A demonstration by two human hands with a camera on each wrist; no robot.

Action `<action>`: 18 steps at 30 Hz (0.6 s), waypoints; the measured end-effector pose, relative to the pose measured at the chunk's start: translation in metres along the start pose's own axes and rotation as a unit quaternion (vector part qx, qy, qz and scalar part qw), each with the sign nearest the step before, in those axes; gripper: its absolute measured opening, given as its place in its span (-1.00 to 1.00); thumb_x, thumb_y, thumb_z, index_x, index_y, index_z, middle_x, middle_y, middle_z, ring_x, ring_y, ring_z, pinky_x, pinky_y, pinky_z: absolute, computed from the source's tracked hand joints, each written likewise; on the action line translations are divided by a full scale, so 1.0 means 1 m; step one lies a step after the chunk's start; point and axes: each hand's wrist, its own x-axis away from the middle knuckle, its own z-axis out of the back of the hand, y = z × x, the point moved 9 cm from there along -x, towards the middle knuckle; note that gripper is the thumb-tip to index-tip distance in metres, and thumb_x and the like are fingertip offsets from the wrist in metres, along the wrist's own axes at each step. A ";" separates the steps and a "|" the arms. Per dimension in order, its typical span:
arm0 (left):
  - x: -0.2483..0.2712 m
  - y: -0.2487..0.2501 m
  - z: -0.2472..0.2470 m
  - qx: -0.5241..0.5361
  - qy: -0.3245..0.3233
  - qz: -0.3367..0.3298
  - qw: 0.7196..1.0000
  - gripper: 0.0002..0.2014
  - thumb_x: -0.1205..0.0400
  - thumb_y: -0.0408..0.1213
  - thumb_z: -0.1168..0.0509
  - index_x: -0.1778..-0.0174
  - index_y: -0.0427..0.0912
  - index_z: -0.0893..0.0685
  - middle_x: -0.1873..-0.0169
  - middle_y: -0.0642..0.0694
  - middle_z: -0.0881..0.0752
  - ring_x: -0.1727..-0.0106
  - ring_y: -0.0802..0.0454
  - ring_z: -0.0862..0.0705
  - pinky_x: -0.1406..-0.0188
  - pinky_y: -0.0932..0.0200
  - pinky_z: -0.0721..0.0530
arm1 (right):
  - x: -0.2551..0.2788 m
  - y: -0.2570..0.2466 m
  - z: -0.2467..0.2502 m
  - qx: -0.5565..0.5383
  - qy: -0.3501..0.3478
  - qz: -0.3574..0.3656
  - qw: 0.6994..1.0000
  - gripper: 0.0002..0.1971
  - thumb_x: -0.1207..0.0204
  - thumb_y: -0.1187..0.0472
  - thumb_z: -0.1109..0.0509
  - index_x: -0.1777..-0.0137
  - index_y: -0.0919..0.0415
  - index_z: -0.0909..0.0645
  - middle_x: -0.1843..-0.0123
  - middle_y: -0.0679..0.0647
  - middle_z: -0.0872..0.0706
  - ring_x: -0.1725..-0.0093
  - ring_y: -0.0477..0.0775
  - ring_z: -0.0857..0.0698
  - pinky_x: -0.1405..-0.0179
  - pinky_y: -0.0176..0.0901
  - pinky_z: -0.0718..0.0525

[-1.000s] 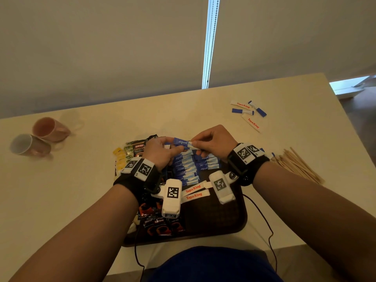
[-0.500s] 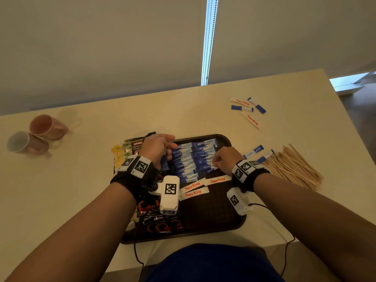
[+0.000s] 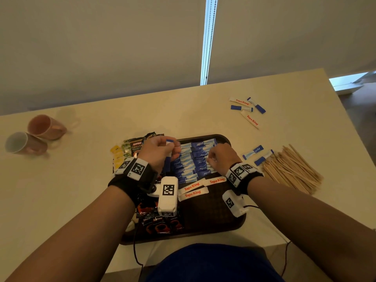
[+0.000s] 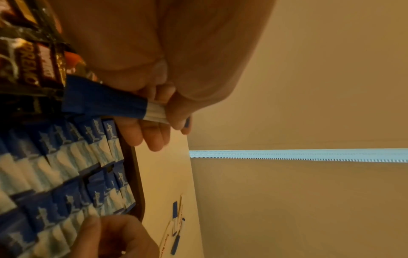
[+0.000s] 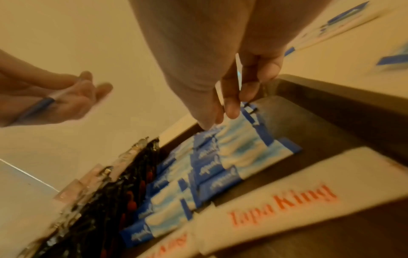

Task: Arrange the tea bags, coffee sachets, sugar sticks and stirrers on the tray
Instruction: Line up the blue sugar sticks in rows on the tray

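Note:
A dark brown tray [image 3: 236,224] holds two columns of blue-and-white sugar sticks [image 3: 189,165], white Tapa King sachets [image 3: 193,193] and black-and-red coffee sachets [image 3: 158,224]. My left hand [image 3: 173,149] hovers over the tray's far left and pinches a bundle of blue sugar sticks [image 4: 123,106] between thumb and fingers. My right hand [image 3: 209,159] is down on the right column. Its thumb and forefinger tips [image 5: 229,108] close on the end of a sugar stick [image 5: 240,129] lying there.
Wooden stirrers [image 3: 293,169] lie in a heap right of the tray, with two loose blue sticks [image 3: 253,152] beside them. More sticks and sachets [image 3: 247,107] sit far right. Kopiko sachets [image 3: 136,146] and yellow tea bags [image 3: 117,153] overlap the tray's left edge. Two mugs [image 3: 46,127] lie far left.
My right hand drew a stick from the left hand's bundle and brought it down onto the right column. The left hand stays over the tray's far left with the bundle.

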 end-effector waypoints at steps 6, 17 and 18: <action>0.001 0.005 -0.003 0.046 -0.005 0.011 0.999 -0.90 -0.65 -0.41 -0.40 0.02 -0.14 -0.79 0.24 -0.07 -0.74 0.29 0.07 -0.75 0.38 0.17 -0.70 | 0.009 -0.052 0.028 -0.305 -0.025 0.035 0.952 -0.51 -0.66 -0.18 -0.24 0.13 0.23 -0.77 0.25 0.21 -0.79 0.30 0.20 -0.71 0.20 0.09 -0.70; 0.001 0.006 -0.006 0.120 -0.001 -0.028 0.992 -0.90 -0.61 -0.58 -0.37 0.08 -0.31 -0.68 0.23 -0.19 -0.78 0.20 -0.01 -0.79 0.22 0.28 -0.78 | 0.020 -0.048 0.006 -0.639 -0.151 -0.107 0.746 -0.70 -0.71 0.19 -0.30 -0.21 0.44 -0.67 0.09 0.29 -0.76 0.23 0.11 -0.75 0.22 -0.17 -0.73; 0.001 0.004 -0.007 0.126 -0.006 -0.022 0.992 -0.90 -0.61 -0.59 -0.37 0.07 -0.32 -0.67 0.20 -0.21 -0.78 0.17 -0.03 -0.81 0.19 0.26 -0.80 | 0.019 -0.045 0.007 -0.646 -0.133 -0.106 0.744 -0.71 -0.69 0.25 -0.32 -0.23 0.48 -0.65 0.10 0.28 -0.77 0.23 0.10 -0.74 0.22 -0.20 -0.74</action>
